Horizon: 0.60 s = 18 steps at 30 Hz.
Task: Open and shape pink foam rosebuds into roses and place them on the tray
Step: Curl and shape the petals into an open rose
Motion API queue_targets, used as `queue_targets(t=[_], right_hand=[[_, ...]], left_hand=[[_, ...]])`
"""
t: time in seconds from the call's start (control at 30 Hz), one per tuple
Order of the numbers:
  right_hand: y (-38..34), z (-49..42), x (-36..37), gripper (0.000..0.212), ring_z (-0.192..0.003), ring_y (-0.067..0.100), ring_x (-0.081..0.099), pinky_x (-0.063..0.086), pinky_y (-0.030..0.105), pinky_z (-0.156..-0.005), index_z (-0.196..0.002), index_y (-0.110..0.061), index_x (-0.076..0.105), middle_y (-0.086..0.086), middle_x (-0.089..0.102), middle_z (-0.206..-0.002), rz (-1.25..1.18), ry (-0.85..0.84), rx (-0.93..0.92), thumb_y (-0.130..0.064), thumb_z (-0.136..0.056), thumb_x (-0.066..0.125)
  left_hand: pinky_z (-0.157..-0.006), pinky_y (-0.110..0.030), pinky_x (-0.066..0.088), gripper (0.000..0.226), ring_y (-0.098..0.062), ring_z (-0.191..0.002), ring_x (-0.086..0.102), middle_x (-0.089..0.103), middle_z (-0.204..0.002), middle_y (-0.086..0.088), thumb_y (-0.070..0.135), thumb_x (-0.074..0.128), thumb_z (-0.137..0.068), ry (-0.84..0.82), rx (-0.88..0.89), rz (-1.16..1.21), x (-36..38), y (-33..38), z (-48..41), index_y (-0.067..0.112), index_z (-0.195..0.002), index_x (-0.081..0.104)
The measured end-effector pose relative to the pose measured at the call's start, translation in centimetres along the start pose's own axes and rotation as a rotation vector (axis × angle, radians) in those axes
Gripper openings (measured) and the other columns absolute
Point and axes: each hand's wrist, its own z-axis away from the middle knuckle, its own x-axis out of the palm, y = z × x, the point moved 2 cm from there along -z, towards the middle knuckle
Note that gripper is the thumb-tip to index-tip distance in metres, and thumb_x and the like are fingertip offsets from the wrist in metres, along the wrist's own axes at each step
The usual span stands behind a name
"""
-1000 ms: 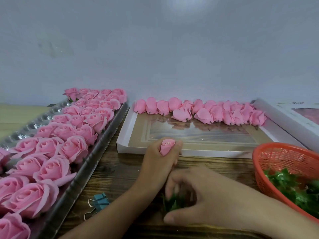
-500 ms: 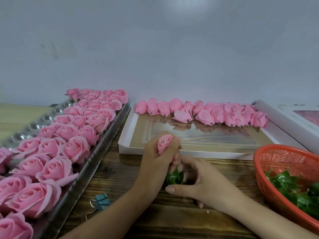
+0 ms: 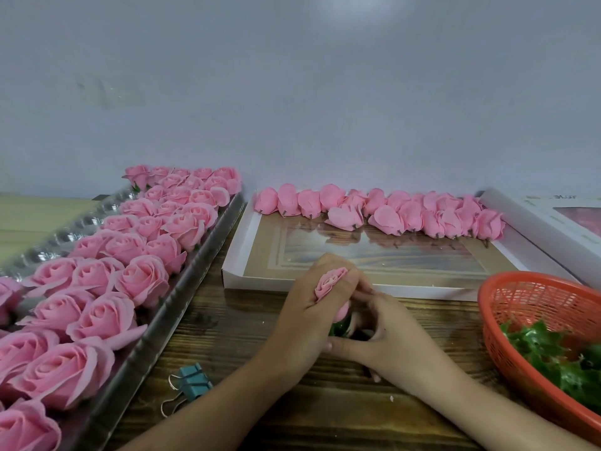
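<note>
Writing: the white box (image 3: 533, 219) at the far right has dark print along its top edge, too blurred to read; no other lettering or brand can be made out.
Edges: the silver tray (image 3: 182, 288) runs along the left, its long rim slanting towards the wall (image 3: 292, 92). A shallow white box lid (image 3: 234, 278) lies just beside it, against the wall. A red basket (image 3: 487, 320) holding green leaves (image 3: 553, 356) sits at the right edge.
Open room: a strip of bare wooden desk (image 3: 227, 336) lies between tray, lid and basket; both hands work there. A blue binder clip (image 3: 193, 382) lies near the tray rim.
Rosebud: the pink rosebud (image 3: 330, 283) is above the desk in front of the lid, tip up and tilted, its petals tight with only the top loosening.
Left hand: the left hand (image 3: 305, 323) has its grip closed round the rosebud, fingers wrapped about its body.
Right hand: the right hand (image 3: 390, 340) has curled fingers pinching a green leaf piece (image 3: 340, 330) at the bud's base.
Finished roses: open roses (image 3: 140, 278) fill the tray in close rows.
Waiting buds: closed buds (image 3: 390, 213) line the far side of the lid.
</note>
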Motion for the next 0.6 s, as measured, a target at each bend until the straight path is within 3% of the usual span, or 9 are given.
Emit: queue_targets(t=[0.1, 0.23, 0.43, 0.6], right_hand=[[0.1, -0.2, -0.1, 0.038, -0.037, 0.004, 0.053, 0.05, 0.029, -0.041, -0.096, -0.038, 0.066, -0.006, 0.069, -0.077, -0.115, 0.005, -0.004, -0.01, -0.077, 0.081], [0.5, -0.1, 0.0, 0.042, -0.042, 0.006, 0.054, 0.047, 0.022, -0.039, -0.09, -0.044, 0.067, -0.007, 0.065, -0.077, -0.215, 0.004, -0.001, -0.004, -0.08, 0.077], [0.8, -0.5, 0.1, 0.03, -0.058, 0.006, 0.068, 0.054, 0.02, -0.046, -0.105, -0.013, 0.065, -0.005, 0.069, -0.079, -0.367, 0.011, 0.079, 0.007, -0.084, 0.069], [1.3, -0.6, 0.1, 0.028, -0.071, 0.008, 0.07, 0.059, 0.024, -0.06, -0.108, -0.006, 0.065, -0.002, 0.071, -0.077, -0.472, -0.01, 0.138, 0.003, -0.082, 0.07]], left_hand=[[-0.083, -0.018, 0.046, 0.024, -0.014, -0.095, 0.061, 0.062, -0.096, -0.007, 0.016, 0.044, -0.094, 0.024, 0.019, -0.008, 0.1, 0.0, -0.2, 0.005, -0.091, 0.066], [-0.084, -0.018, 0.048, 0.024, -0.011, -0.097, 0.063, 0.066, -0.1, -0.004, 0.011, 0.045, -0.097, 0.044, -0.02, -0.027, 0.1, -0.4, -0.2, 0.009, -0.098, 0.069], [-0.084, -0.016, 0.048, 0.024, -0.01, -0.099, 0.064, 0.067, -0.104, -0.001, 0.016, 0.046, -0.097, 0.048, -0.067, -0.033, 0.0, -0.6, -0.4, 0.013, -0.105, 0.069], [-0.085, -0.014, 0.046, 0.024, -0.008, -0.101, 0.062, 0.067, -0.104, 0.0, 0.016, 0.047, -0.096, 0.059, -0.056, -0.044, 0.1, -0.5, -0.3, 0.013, -0.105, 0.069]])
